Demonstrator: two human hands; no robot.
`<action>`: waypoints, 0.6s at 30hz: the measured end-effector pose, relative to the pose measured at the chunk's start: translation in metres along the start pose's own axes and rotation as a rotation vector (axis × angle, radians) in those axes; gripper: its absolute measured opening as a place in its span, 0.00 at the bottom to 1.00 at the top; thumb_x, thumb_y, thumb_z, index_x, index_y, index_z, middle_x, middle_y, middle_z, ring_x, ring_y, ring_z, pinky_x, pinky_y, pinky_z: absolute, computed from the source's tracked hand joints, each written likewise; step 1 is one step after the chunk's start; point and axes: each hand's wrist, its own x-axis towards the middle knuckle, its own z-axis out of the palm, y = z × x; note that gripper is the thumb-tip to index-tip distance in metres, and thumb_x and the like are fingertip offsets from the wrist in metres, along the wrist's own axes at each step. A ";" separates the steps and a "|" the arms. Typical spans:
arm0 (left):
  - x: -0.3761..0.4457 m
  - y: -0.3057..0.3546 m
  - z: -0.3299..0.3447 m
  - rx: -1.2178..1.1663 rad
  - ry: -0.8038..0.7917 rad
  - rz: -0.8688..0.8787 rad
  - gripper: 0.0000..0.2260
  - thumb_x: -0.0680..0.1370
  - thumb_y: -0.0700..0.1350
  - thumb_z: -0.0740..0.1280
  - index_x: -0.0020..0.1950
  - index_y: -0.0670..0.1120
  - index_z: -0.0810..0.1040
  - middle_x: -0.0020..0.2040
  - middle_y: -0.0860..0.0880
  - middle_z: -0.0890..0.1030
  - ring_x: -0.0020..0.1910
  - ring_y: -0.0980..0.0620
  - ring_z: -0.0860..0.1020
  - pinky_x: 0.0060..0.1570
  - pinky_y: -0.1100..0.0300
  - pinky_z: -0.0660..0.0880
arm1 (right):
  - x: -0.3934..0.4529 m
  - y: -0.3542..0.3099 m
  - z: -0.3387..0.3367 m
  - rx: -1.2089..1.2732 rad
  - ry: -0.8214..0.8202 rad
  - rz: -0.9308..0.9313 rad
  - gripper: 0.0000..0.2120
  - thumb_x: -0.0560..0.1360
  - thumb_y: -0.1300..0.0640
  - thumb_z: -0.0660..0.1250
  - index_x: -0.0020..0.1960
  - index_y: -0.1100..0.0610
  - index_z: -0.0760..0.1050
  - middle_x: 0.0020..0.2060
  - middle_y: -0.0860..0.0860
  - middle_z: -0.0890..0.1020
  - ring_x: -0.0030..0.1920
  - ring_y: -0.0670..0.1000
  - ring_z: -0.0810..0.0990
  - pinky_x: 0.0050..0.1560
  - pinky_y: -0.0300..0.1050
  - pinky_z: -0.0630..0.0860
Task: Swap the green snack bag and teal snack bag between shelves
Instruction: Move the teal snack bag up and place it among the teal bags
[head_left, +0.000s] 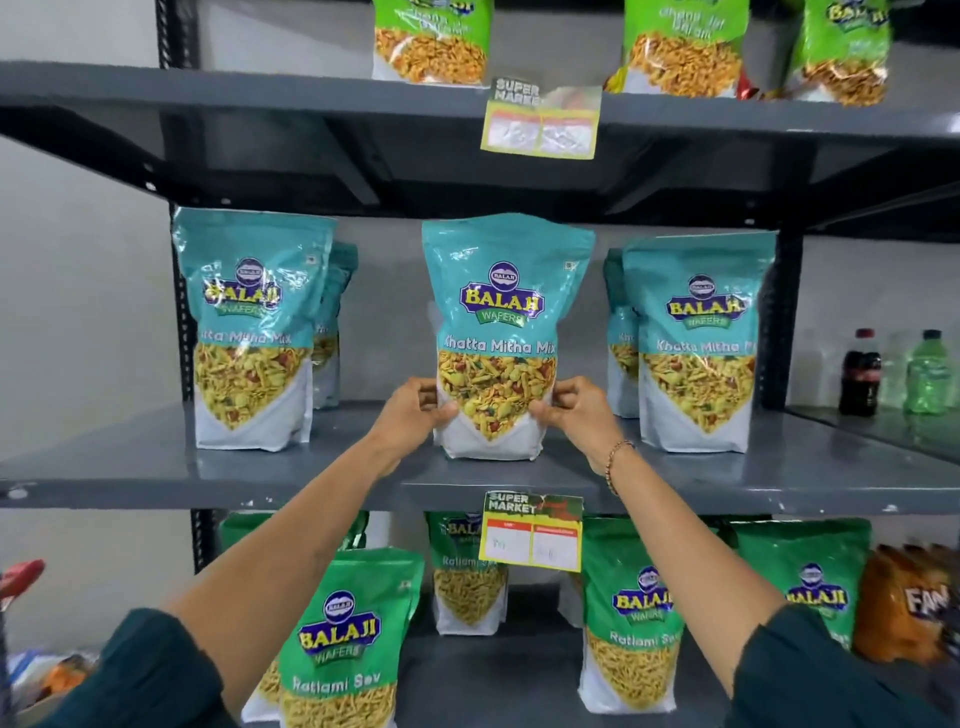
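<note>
Teal snack bag (498, 332) stands upright mid-way along the middle shelf (130, 467), near its front edge — left hand (415, 410) and right hand (576, 410) pinch its lower sides, fingers closed on it. More teal bags stand left and right; green snack bag (343, 634) sits on the shelf below, near left
</note>
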 end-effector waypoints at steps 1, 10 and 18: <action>0.005 -0.003 0.002 -0.006 0.001 -0.016 0.16 0.73 0.40 0.69 0.59 0.41 0.72 0.55 0.44 0.79 0.54 0.48 0.77 0.55 0.57 0.74 | 0.006 0.004 0.000 -0.007 -0.005 0.007 0.14 0.66 0.61 0.74 0.45 0.57 0.70 0.48 0.58 0.80 0.49 0.54 0.79 0.49 0.46 0.78; 0.017 -0.016 0.013 -0.011 0.016 -0.024 0.16 0.73 0.43 0.70 0.58 0.43 0.71 0.53 0.46 0.79 0.54 0.49 0.77 0.55 0.57 0.74 | 0.027 0.016 0.001 -0.029 -0.059 0.067 0.16 0.69 0.60 0.71 0.52 0.59 0.68 0.54 0.60 0.79 0.54 0.55 0.77 0.58 0.52 0.76; 0.017 -0.011 0.013 0.022 0.021 -0.051 0.16 0.74 0.42 0.68 0.59 0.42 0.71 0.55 0.45 0.78 0.55 0.48 0.76 0.56 0.55 0.74 | 0.023 0.016 0.002 -0.020 -0.074 0.082 0.15 0.71 0.60 0.69 0.53 0.59 0.66 0.57 0.61 0.77 0.56 0.55 0.77 0.59 0.51 0.75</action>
